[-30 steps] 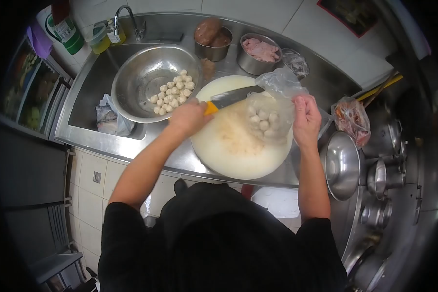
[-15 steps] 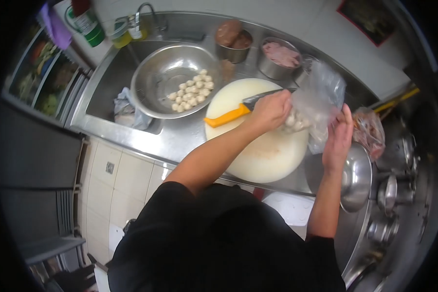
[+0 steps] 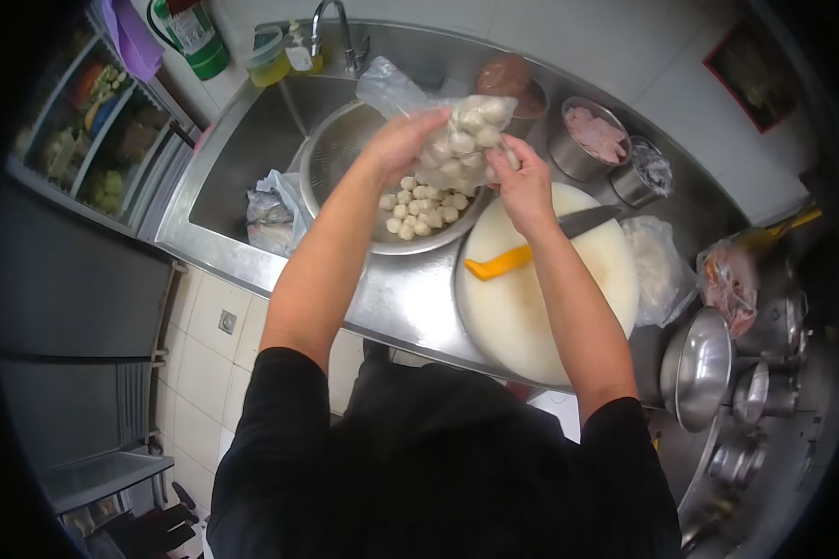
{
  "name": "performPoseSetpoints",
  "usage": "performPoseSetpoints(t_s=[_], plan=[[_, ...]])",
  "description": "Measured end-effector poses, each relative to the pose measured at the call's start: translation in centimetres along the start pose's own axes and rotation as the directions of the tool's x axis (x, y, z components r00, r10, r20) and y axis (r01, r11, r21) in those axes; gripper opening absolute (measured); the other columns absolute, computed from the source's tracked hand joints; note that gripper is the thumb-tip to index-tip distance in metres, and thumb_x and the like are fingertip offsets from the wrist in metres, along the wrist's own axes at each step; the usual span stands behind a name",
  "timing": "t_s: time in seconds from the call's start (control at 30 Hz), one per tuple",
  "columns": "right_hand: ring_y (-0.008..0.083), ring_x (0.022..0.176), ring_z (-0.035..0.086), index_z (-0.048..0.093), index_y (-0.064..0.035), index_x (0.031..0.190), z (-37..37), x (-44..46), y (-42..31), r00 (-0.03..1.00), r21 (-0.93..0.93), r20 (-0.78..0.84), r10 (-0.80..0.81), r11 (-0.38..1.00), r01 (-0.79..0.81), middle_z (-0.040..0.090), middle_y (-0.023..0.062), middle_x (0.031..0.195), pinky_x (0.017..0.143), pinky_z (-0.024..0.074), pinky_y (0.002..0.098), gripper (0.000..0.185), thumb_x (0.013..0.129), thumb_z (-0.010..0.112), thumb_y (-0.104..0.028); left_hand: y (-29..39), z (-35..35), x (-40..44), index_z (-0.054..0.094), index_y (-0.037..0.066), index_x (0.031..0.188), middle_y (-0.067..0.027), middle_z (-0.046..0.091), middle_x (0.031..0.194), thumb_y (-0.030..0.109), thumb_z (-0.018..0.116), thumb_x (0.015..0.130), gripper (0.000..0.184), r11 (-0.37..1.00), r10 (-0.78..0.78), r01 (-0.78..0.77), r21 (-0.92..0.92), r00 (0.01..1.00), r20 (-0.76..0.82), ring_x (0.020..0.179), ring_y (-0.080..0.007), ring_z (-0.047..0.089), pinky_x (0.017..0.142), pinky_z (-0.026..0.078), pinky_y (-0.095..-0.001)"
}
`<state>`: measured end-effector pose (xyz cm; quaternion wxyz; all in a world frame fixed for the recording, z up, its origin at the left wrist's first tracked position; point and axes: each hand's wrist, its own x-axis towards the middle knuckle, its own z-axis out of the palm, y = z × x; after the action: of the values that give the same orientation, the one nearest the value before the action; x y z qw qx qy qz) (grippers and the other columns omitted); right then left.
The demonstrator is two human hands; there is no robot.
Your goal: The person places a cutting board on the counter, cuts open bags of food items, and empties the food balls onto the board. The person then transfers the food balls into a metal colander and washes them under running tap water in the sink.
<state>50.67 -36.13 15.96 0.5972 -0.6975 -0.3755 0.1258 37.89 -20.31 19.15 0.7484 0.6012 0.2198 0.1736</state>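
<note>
A clear plastic bag point(image 3: 466, 135) full of whitish balls is held up over the right part of the steel bowl point(image 3: 312, 172). My left hand point(image 3: 403, 147) grips its left side, where loose plastic trails off. My right hand point(image 3: 524, 186) grips the bag's lower right edge, fingers closed. Under the bag, several loose balls point(image 3: 419, 212) lie in the bowl. A knife with a yellow handle point(image 3: 502, 263) rests on the round white cutting board point(image 3: 503, 307), its blade partly behind my right wrist.
Behind the board stand steel pots, one with pink meat point(image 3: 595, 135), one with brown meat point(image 3: 503, 74). To its right lie a plastic bag point(image 3: 657, 270), another bag with reddish contents point(image 3: 729, 284) and a steel bowl point(image 3: 699, 368). Left are the sink and a faucet point(image 3: 345, 37).
Both hands have moved left from the cutting board to the bowl, carrying the bag of balls. The knife handle was released from my left hand and the knife now lies on the board.
</note>
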Motion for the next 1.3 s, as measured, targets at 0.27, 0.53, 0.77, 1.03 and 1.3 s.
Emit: performPoseSetpoints(t_s=[0.27, 0.53, 0.77, 1.03, 1.3], plan=[[0.0115, 0.078, 0.060, 0.070, 0.0002, 0.101, 4.6, 4.5, 3.6, 0.963, -0.105, -0.060, 0.262, 0.958, -0.268, 0.069, 0.0059, 0.088, 0.076, 0.0480, 0.0271, 0.025, 0.088, 0.070, -0.021, -6.5, -18.7, 0.3, 0.041, 0.003, 0.145, -0.0210, 0.065, 0.117, 0.039, 0.073, 0.079, 0.082, 0.501, 0.327, 0.099, 0.860, 0.898, -0.294, 0.105, -0.0337, 0.064, 0.093, 0.048, -0.0353], [0.0175, 0.074, 0.061, 0.067, -0.0020, 0.096, 7.3, 5.8, -3.2, 0.982, -0.570, 0.104, 0.157, 0.819, -0.070, 0.067, 0.0095, 0.082, 0.073, 0.0490, 0.0320, 0.026, 0.084, 0.075, -0.023, -8.0, -21.4, 0.1, 0.038, -0.005, 0.141, -0.0194, 0.062, 0.122, 0.017, 0.063, 0.088, 0.063, 0.970, -0.091, 0.143, 0.198, 0.965, -0.247, 0.105, -0.0261, 0.063, 0.089, 0.051, -0.0353], [0.0148, 0.072, 0.059, 0.068, -0.0032, 0.099, 6.2, 6.3, -5.2, 0.998, -0.366, -0.003, 0.062, 0.929, -0.059, 0.067, 0.0050, 0.080, 0.071, 0.0483, 0.0301, 0.025, 0.092, 0.066, -0.027, -7.6, -21.5, -0.9, 0.044, 0.002, 0.138, -0.0096, 0.066, 0.112, 0.027, 0.064, 0.091, 0.056, 0.961, -0.238, 0.261, 0.092, 0.949, -0.208, 0.091, -0.0169, 0.063, 0.074, 0.050, -0.0324], [0.0082, 0.072, 0.053, 0.066, -0.0052, 0.095, -6.8, -2.3, -8.6, 0.930, -0.127, -0.366, -0.042, 0.992, -0.005, 0.059, -0.0014, 0.079, 0.066, 0.0453, 0.0254, 0.025, 0.098, 0.060, -0.029, -10.8, -21.5, -1.2, 0.053, 0.005, 0.131, -0.0082, 0.064, 0.119, 0.034, 0.062, 0.095, 0.047, 0.957, -0.263, 0.252, -0.140, 0.963, -0.060, 0.103, -0.0183, 0.063, 0.083, 0.052, -0.0308], [0.0049, 0.068, 0.051, 0.068, -0.0081, 0.100, -25.4, -36.5, -13.5, 0.181, -0.103, -0.983, -0.040, 0.928, -0.357, 0.058, -0.0048, 0.083, 0.057, 0.0417, 0.0209, 0.022, 0.095, 0.062, -0.029, -10.7, -20.4, -2.9, 0.038, 0.005, 0.146, -0.0134, 0.044, 0.148, 0.043, 0.060, 0.095, 0.067, 0.887, -0.444, 0.422, -0.186, 0.891, -0.098, 0.131, -0.0293, 0.048, 0.105, 0.045, -0.0452]])
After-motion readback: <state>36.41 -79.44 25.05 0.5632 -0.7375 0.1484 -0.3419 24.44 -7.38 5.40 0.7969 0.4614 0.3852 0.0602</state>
